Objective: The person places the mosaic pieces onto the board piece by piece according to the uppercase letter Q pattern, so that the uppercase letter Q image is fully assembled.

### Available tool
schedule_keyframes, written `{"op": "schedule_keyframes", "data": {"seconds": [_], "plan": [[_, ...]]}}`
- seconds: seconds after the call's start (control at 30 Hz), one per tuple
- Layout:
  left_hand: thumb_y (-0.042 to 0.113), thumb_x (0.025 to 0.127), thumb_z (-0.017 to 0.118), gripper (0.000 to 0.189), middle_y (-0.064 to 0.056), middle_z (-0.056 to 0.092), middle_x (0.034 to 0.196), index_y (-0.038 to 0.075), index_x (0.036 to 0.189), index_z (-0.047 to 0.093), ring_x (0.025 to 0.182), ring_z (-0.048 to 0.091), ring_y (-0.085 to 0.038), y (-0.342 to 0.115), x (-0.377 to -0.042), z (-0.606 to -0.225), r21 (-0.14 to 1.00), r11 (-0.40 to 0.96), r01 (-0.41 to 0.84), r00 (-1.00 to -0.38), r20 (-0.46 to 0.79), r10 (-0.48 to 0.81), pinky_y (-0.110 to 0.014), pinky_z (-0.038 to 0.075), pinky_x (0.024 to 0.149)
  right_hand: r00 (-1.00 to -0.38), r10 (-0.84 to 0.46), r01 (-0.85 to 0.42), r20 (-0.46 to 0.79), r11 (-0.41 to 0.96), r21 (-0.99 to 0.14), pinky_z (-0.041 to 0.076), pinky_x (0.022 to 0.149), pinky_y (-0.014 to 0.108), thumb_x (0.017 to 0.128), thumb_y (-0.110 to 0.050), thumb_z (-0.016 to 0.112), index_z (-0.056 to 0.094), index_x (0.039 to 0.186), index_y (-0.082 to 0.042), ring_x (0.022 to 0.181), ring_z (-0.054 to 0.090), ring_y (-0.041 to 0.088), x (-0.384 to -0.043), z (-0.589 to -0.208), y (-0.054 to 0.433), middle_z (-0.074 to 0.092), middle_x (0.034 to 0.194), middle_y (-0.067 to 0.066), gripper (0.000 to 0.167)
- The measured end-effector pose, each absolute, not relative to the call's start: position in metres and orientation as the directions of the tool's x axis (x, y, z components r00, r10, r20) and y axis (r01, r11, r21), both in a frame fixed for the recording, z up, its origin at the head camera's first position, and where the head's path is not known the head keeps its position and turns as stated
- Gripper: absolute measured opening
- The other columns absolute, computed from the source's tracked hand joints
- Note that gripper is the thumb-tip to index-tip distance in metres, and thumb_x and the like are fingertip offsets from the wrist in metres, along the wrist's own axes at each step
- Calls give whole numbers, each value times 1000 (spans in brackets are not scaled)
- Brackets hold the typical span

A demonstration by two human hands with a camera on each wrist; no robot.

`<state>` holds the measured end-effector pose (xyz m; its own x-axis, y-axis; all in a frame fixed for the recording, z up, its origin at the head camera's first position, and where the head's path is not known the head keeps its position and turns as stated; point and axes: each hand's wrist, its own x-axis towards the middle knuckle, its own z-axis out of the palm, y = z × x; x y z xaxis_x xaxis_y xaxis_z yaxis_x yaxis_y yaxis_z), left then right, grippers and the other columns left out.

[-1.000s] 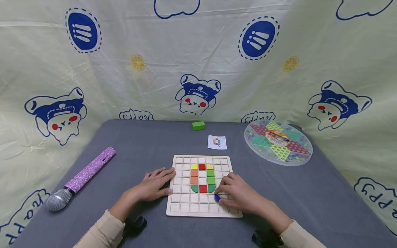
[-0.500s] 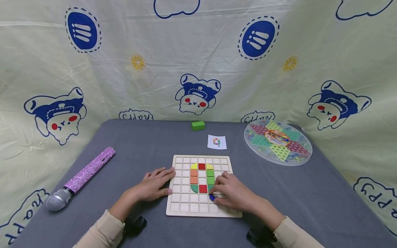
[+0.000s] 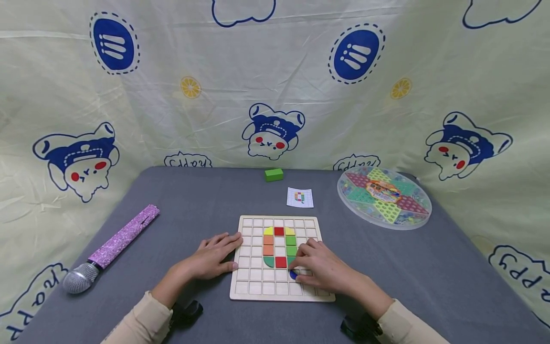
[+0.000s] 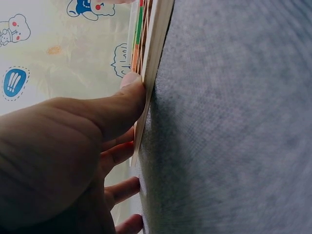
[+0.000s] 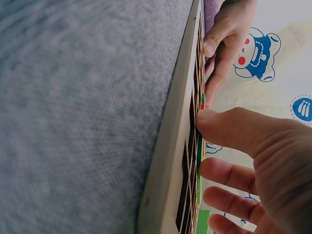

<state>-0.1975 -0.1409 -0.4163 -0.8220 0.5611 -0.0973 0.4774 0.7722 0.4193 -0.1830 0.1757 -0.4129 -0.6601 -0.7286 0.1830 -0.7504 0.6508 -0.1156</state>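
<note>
A square wooden grid board (image 3: 254, 287) lies on the table. Coloured tiles form a ring in its cells: a red tile (image 3: 279, 231) between yellow corners on top, orange tiles (image 3: 268, 250) at left, green tiles (image 3: 290, 240) at right, and a red tile between teal ones below. My right hand (image 3: 322, 267) is over the board's right side, thumb and forefinger on a small blue rounded tile (image 3: 293, 274) just below the ring's lower right corner. Its thumb (image 5: 219, 122) sits at the grid. My left hand (image 3: 212, 255) rests fingers and thumb on the board's left edge.
Behind the board lies a small printed pattern card (image 3: 300, 198), with a green block (image 3: 273, 175) at the table's far edge. A round patterned game board (image 3: 384, 198) is at the back right. On the left lies a purple glittery microphone (image 3: 116, 243).
My right hand has moved slightly left with the blue tile, bringing it into the cell under the ring's lower right corner, then stayed nearly still. My left hand has stayed put.
</note>
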Motion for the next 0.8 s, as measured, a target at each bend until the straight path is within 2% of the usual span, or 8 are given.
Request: {"op": "schedule_keyframes", "data": {"seconds": [0.3, 0.57, 0.8], "plan": [[35, 94, 55, 64, -6, 29, 156, 13, 149, 30, 143, 22, -36, -141, -198, -417, 416, 773, 478, -821, -100, 562, -59, 20, 104, -659, -718, -750, 223, 650, -122, 38, 81, 33, 80, -31, 74, 72, 98, -26, 92, 45, 9, -184, -414, 180, 59, 94, -8, 19], [35, 94, 56, 65, -5, 29, 155, 13, 149, 30, 143, 22, -35, -140, -198, -417, 416, 783, 462, -830, -110, 548, -59, 21, 104, -699, -677, -711, 233, 693, -120, 39, 82, 34, 80, -30, 74, 72, 99, -22, 92, 45, 9, -186, -413, 191, 58, 93, -8, 21], [36, 92, 59, 65, -5, 32, 154, 13, 148, 33, 142, 25, -35, -140, -198, -418, 420, 786, 455, -839, -93, 535, -58, 23, 103, -755, -605, -647, 252, 750, -139, 36, 77, 31, 79, -30, 75, 72, 100, -20, 88, 43, 9, -188, -413, 205, 58, 92, -6, 24]]}}
